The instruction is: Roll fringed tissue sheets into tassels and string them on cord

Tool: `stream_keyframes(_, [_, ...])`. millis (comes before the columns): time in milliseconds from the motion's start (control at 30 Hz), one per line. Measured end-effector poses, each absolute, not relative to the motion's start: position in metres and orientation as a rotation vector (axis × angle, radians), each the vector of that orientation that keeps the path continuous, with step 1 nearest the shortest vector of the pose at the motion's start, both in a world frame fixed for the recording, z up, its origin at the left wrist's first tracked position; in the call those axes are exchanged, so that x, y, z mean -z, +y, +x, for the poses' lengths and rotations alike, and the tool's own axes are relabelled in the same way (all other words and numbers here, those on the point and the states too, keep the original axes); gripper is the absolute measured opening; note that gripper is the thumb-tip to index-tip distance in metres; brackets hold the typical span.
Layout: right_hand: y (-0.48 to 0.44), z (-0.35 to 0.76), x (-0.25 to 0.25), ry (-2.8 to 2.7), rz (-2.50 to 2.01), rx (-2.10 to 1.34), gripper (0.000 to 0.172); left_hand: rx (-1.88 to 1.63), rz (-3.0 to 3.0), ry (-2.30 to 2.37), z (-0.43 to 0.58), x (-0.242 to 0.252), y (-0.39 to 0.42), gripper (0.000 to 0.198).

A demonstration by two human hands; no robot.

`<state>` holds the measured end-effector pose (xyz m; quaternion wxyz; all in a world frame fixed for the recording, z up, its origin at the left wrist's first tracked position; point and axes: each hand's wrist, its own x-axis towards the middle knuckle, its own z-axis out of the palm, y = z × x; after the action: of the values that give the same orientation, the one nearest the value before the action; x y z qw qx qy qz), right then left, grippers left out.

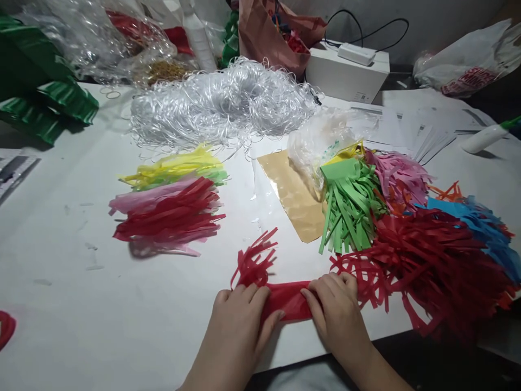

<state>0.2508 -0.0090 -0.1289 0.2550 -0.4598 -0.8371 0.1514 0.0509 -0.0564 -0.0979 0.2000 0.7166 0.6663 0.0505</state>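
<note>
Between my two hands a red tissue-paper fringe (287, 302) is stretched over the table's front edge area. My left hand (243, 317) grips its left part, with cut strips poking out above the fingers. The right end is pinched by my right hand (336, 304), thumb on the near side; more red strips spread beyond it. Close by on the right lies a big heap of red fringes (439, 266). A green fringe (349, 203) rests behind that heap, beside pink fringes (401, 176) and blue ones (474, 217). To the left, red tassels (175, 212) lie with pink and yellow tassels (175, 165).
A tangle of shiny white string (228, 103) covers the table's back. Brown paper (297, 195) and a crumpled clear bag (321, 141) lie mid-table. Behind stand a white box (345, 73) and a reddish bag (272, 38). A white bottle (486, 138) lies far right.
</note>
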Motion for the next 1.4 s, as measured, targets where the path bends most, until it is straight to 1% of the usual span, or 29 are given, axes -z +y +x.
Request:
stream_keyframes(133, [-0.011, 0.251, 0.129, -2.264, -1.209, -0.403, 0.022, -0.379, 2.232, 1.831, 0.061, 0.097, -0.053, 0.035])
stream_keyframes(200, [-0.013, 0.251, 0.130, -2.256, -1.219, -0.390, 0.021, -0.424, 2.219, 1.719, 0.066, 0.100, -0.047, 0.038])
stream_keyframes(267, [-0.013, 0.252, 0.131, -2.256, -1.244, -0.378, 0.021, -0.399, 2.140, 1.672, 0.069, 0.102, -0.041, 0.034])
stream_keyframes(367, [-0.013, 0.254, 0.131, -2.253, -1.289, -0.374, 0.022, -0.341, 2.036, 1.656, 0.063, 0.103, -0.036, 0.015])
stream_keyframes(400, [-0.012, 0.254, 0.131, -2.250, -1.302, -0.374, 0.022, -0.336, 2.022, 1.646, 0.059, 0.102, -0.035, 0.013])
stream_keyframes(533, [-0.010, 0.254, 0.129, -2.238, -1.337, -0.351, 0.024, -0.362, 2.012, 1.641, 0.043, 0.102, -0.035, 0.017])
stream_keyframes(733, [-0.009, 0.251, 0.129, -2.252, -1.387, -0.299, 0.026, -0.360, 2.021, 1.793, 0.046, 0.110, -0.031, 0.019])
stream_keyframes(833, [-0.010, 0.252, 0.125, -2.231, -1.428, -0.193, 0.019, -0.312, 2.012, 1.832, 0.052, 0.111, -0.028, 0.019])
stream_keyframes(933, [-0.013, 0.255, 0.120, -2.254, -1.268, -0.102, 0.015, -0.284, 2.002, 1.855, 0.054, 0.111, -0.027, 0.020])
stream_keyframes(1000, [-0.018, 0.256, 0.121, -2.342, -1.036, -0.141, 0.015, -0.273, 2.000, 1.864, 0.054, 0.111, -0.027, 0.019])
stream_keyframes(1067, [-0.024, 0.256, 0.126, -2.424, -0.896, -0.189, 0.015, -0.285, 2.011, 1.871, 0.054, 0.111, -0.027, 0.018])
stream_keyframes(1133, [-0.029, 0.255, 0.133, -2.462, -0.898, -0.217, 0.018, -0.378, 2.060, 1.901, 0.054, 0.110, -0.030, 0.017])
stream_keyframes(1200, [-0.032, 0.254, 0.139, -2.460, -0.932, -0.243, 0.023, -0.556, 2.157, 1.928, 0.054, 0.110, -0.035, 0.016])
stream_keyframes(1267, [-0.033, 0.254, 0.142, -2.452, -0.931, -0.260, 0.024, -0.704, 2.310, 1.791, 0.054, 0.111, -0.043, 0.021])
stream_keyframes(1300, [-0.032, 0.255, 0.142, -2.454, -0.929, -0.263, 0.024, -0.719, 2.383, 1.669, 0.054, 0.112, -0.047, 0.023])
stream_keyframes(1400, [-0.031, 0.257, 0.139, -2.486, -0.936, -0.287, 0.019, -0.618, 2.501, 1.408, 0.053, 0.121, -0.055, 0.023])
